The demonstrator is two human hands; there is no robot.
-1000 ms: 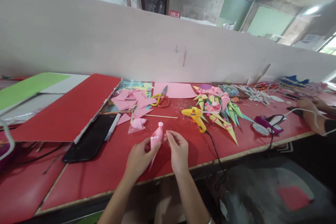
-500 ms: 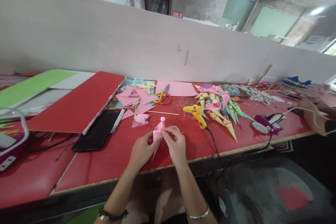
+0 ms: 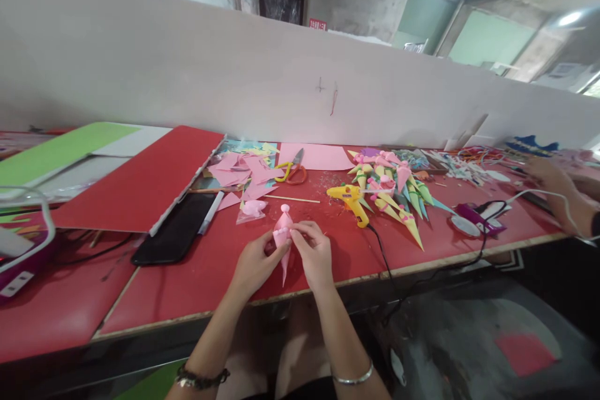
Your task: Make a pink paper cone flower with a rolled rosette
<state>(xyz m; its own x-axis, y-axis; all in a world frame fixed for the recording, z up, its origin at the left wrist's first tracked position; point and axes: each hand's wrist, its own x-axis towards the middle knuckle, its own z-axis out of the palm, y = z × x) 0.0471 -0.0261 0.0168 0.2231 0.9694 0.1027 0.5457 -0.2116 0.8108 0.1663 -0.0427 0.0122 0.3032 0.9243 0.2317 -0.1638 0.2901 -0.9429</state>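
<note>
A small pink paper cone figure (image 3: pixel 282 236) with a round ball on top is held between my hands above the red table (image 3: pixel 187 300). My left hand (image 3: pixel 257 264) grips its left side, thumb and fingers closed round it. From the right, my right hand (image 3: pixel 311 253) pinches at the figure's middle with thumb and forefinger; whether a small piece sits between those fingertips is too small to tell. The cone's thin point hangs down between the hands. Beyond them lies a small clear bag with pink pieces (image 3: pixel 253 210).
A yellow glue gun (image 3: pixel 349 201) lies right of my hands, its cord trailing over the table edge. Behind it is a pile of finished paper cones (image 3: pixel 398 194). Scissors (image 3: pixel 292 170), pink paper scraps (image 3: pixel 234 169), a black phone (image 3: pixel 175 231) and a red board (image 3: pixel 140 181) lie around. A co-worker's arm (image 3: pixel 557 194) is far right.
The pink cone figure has turned a little in my hands: its ball leans further left and its point now hangs more straight down. Both hands keep their hold. The co-worker's arm has shifted slightly.
</note>
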